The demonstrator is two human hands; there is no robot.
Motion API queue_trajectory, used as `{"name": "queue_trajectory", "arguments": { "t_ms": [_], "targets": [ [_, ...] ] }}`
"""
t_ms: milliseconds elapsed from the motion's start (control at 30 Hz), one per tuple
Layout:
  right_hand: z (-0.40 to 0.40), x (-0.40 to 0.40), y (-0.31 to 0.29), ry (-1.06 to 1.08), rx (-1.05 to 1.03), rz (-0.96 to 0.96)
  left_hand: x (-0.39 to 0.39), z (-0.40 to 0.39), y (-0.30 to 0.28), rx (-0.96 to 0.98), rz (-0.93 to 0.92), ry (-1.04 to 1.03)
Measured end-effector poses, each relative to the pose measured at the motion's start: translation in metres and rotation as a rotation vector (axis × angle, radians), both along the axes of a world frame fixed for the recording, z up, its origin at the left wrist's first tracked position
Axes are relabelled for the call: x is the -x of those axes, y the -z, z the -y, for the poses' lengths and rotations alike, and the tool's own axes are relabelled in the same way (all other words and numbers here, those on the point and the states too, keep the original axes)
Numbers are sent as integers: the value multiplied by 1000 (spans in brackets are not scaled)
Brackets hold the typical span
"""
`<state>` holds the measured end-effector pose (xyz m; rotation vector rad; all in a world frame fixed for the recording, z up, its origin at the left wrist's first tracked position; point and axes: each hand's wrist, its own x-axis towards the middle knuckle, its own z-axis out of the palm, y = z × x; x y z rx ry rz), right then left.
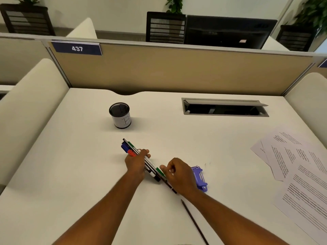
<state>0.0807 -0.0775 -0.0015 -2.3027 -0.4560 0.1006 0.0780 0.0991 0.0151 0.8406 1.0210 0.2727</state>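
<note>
markers (130, 147), light, slick and quick to fan apart: left hand (137, 162) wrapped round mid-bundle, right hand (178, 172) pinching ends just below that grip.

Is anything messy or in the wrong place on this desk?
Yes. The papers lie fanned and crooked at the right, one pencil lies alone near the front edge, and the markers are bunched in the left hand, not in the cup.
</note>
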Motion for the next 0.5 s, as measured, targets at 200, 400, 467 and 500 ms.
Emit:
{"name": "queue_trajectory", "arguments": {
  "t_ms": [200,400,467,500],
  "targets": [
    [22,0,-26,-247,653,-282,13,-12,13,-14,-44,11],
    [31,14,-33,-342,909,-367,23,-8,18,-27,-64,23],
    [32,17,-32,-339,880,-383,26,-7,18,-31,-64,24],
    [32,16,-33,-335,854,-387,27,-7,17,-35,-59,22]
  ]
}}
